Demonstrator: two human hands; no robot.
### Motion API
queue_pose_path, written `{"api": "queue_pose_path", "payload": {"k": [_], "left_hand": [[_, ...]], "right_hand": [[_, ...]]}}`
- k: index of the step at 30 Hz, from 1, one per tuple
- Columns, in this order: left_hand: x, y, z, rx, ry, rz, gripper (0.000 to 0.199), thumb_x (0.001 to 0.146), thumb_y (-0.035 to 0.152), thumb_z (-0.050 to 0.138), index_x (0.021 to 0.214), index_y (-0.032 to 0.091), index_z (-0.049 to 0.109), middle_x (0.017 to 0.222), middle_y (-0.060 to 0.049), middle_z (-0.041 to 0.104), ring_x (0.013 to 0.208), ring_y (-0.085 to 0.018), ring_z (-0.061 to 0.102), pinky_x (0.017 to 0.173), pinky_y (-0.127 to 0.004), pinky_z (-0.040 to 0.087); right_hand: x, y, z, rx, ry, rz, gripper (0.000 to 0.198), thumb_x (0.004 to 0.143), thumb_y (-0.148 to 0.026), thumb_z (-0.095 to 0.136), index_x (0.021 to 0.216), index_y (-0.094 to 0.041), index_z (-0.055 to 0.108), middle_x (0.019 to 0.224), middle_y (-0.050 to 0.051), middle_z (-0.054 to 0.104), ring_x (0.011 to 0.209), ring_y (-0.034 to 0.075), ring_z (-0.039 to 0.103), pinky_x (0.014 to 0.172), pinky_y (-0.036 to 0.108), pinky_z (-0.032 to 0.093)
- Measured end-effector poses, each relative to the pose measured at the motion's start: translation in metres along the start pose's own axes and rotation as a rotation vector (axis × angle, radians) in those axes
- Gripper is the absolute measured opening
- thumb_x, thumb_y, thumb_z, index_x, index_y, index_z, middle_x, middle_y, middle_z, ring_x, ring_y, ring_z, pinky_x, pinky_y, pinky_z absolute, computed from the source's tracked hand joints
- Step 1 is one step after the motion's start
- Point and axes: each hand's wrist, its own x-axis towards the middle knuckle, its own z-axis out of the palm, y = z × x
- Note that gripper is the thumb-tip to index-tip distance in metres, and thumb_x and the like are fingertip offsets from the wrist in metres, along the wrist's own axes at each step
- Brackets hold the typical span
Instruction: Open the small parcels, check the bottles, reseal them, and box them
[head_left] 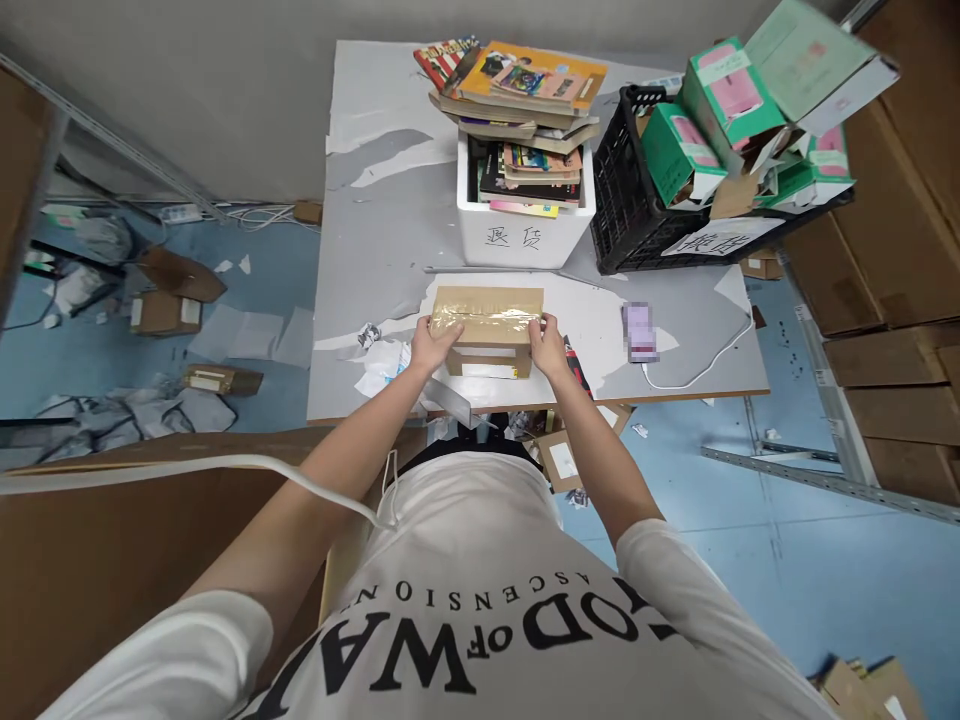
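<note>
Both forearms point(366, 448) extend forward; left hand point(432, 347) at the box's point(489, 304) left end, right hand point(548, 348) at its right; fingers point(551, 324) gripping it both sides; box at the bench's point(390, 225) near side, before the bin point(521, 252).

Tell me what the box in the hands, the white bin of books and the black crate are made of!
Cardboard box: matte brown cardboard, topped with shiny, wrinkled packing tape, probably plastic film.
White bin: likely hard plastic, since its walls look smooth and even.
Black crate: probably plastic too, with open lattice sides.
</note>
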Motion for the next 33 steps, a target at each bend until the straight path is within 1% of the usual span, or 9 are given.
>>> {"api": "queue_pose_path", "payload": {"k": [4,9,12,17,22,26,28,30,33], "left_hand": [[0.001,-0.007,-0.003,-0.026,-0.006,-0.046,0.058,0.069,0.045,0.075,0.112,0.014,0.051,0.107,-0.012,0.065,0.098,-0.022,0.063,0.09,-0.038,0.049],[-0.045,-0.014,-0.015,0.065,0.049,-0.022,0.063,0.069,0.047,0.075,0.116,0.014,0.051,0.107,-0.013,0.064,0.098,-0.026,0.063,0.089,-0.038,0.049],[-0.059,-0.015,-0.02,0.094,0.039,0.007,0.06,0.07,0.048,0.073,0.116,0.014,0.052,0.107,-0.011,0.064,0.098,-0.026,0.063,0.088,-0.037,0.05],[-0.041,-0.015,-0.021,0.115,0.055,-0.04,0.059,0.071,0.051,0.071,0.114,0.016,0.053,0.106,-0.011,0.065,0.099,-0.025,0.063,0.09,-0.039,0.049],[-0.028,-0.016,-0.021,0.194,0.042,0.013,0.072,0.066,0.047,0.076,0.124,0.016,0.047,0.114,-0.012,0.062,0.104,-0.027,0.06,0.093,-0.039,0.046],[-0.034,-0.014,-0.017,0.301,0.097,0.205,0.069,0.069,0.044,0.075,0.125,0.016,0.047,0.123,-0.015,0.056,0.116,-0.028,0.053,0.099,-0.04,0.041],[-0.036,-0.013,-0.012,0.409,0.105,0.413,0.045,0.077,0.038,0.069,0.115,0.017,0.056,0.121,-0.015,0.056,0.118,-0.029,0.05,0.101,-0.043,0.038],[-0.037,-0.015,-0.006,0.488,-0.027,0.635,0.017,0.087,0.025,0.055,0.1,0.019,0.063,0.11,-0.012,0.062,0.11,-0.027,0.054,0.096,-0.044,0.041],[-0.037,-0.023,-0.001,0.533,-0.165,0.849,0.027,0.089,0.013,0.041,0.096,0.02,0.066,0.1,-0.01,0.066,0.102,-0.024,0.058,0.089,-0.042,0.045]], "right_hand": [[0.009,-0.009,0.004,-0.029,-0.074,0.037,0.054,0.092,-0.052,0.037,0.128,-0.014,0.048,0.124,0.016,0.058,0.112,0.027,0.055,0.098,0.045,0.042],[-0.013,0.003,0.001,-0.062,-0.122,0.07,0.056,0.092,-0.052,0.038,0.133,-0.015,0.047,0.124,0.016,0.058,0.113,0.03,0.055,0.099,0.047,0.04],[-0.022,0.015,0.002,-0.063,-0.145,0.104,0.056,0.09,-0.056,0.042,0.129,-0.017,0.05,0.116,0.016,0.061,0.107,0.031,0.058,0.095,0.047,0.043],[-0.004,0.015,0.014,0.033,-0.159,0.014,0.049,0.09,-0.057,0.04,0.114,-0.018,0.059,0.105,0.013,0.065,0.1,0.028,0.06,0.088,0.042,0.048],[0.003,0.018,0.024,-0.091,-0.231,0.027,0.042,0.092,-0.048,0.037,0.11,-0.016,0.059,0.105,0.015,0.066,0.098,0.029,0.061,0.09,0.045,0.046],[-0.012,0.031,0.022,-0.091,-0.188,0.025,0.049,0.091,-0.055,0.036,0.117,-0.019,0.057,0.107,0.013,0.067,0.099,0.029,0.061,0.092,0.046,0.044],[-0.017,0.038,0.018,-0.069,-0.176,0.001,0.053,0.09,-0.058,0.035,0.123,-0.021,0.055,0.112,0.011,0.066,0.102,0.027,0.061,0.094,0.042,0.044],[-0.017,0.049,0.008,-0.119,-0.106,-0.002,0.054,0.092,-0.055,0.033,0.129,-0.019,0.051,0.122,0.011,0.062,0.11,0.025,0.058,0.097,0.038,0.042],[-0.015,0.076,-0.013,-0.39,0.031,0.123,0.054,0.091,-0.046,0.042,0.134,-0.015,0.044,0.132,0.016,0.053,0.122,0.027,0.048,0.101,0.04,0.038]]}}
